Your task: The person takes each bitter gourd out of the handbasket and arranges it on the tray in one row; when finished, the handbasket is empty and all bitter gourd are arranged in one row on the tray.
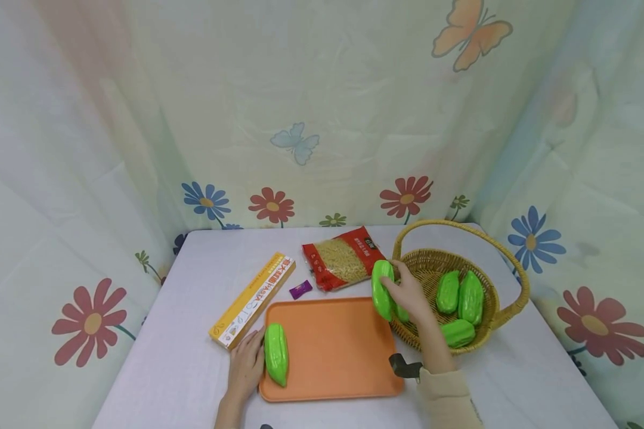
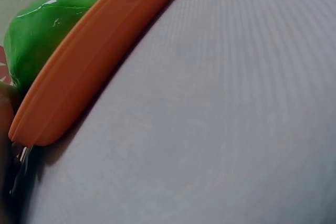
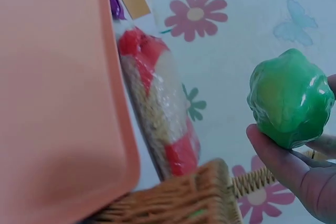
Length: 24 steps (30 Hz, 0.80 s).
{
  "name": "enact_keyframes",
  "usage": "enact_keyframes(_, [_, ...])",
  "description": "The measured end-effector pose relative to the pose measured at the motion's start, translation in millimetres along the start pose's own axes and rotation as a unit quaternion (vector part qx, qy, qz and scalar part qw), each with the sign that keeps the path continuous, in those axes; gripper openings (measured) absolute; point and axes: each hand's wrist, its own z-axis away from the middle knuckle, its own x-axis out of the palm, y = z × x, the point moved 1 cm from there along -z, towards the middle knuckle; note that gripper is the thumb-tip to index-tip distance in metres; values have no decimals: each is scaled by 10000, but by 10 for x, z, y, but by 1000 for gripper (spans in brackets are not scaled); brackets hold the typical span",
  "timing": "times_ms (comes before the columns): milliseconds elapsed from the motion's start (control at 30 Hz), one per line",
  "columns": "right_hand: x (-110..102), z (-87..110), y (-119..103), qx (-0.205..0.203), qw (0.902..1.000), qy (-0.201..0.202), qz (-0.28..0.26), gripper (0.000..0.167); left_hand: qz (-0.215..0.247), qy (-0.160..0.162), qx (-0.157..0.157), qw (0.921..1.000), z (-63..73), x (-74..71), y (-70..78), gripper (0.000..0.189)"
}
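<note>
My right hand holds a glossy green ridged gourd over the right end of the orange tray, beside the basket's rim. In the right wrist view, the thumb lies along one side of this gourd and fingers show on the other. Another green gourd lies lengthwise at the tray's left end. Next to it my left hand rests at the tray's left edge, fingers loosely extended. The left wrist view shows the tray's side with the gourd above it; most of that hand is out of frame.
A wicker basket with a tall handle stands at the right, several green gourds inside. Behind the tray lie a red pasta bag and a small purple packet. A yellow-and-white pasta box lies slanted beyond my left hand.
</note>
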Motion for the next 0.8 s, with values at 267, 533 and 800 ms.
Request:
enact_keyframes(267, [351, 61, 7, -111, 9994, -36, -314, 55, 6, 56, 96, 9999, 13, -9, 2, 41])
enact_keyframes(533, [805, 134, 39, -141, 9991, -159, -362, 56, 18, 52, 45, 10000, 6, -2, -2, 41])
enact_keyframes(800, [1088, 215, 35, -284, 9988, -407, -47, 52, 9, 148, 145, 9998, 10, 6, 13, 41])
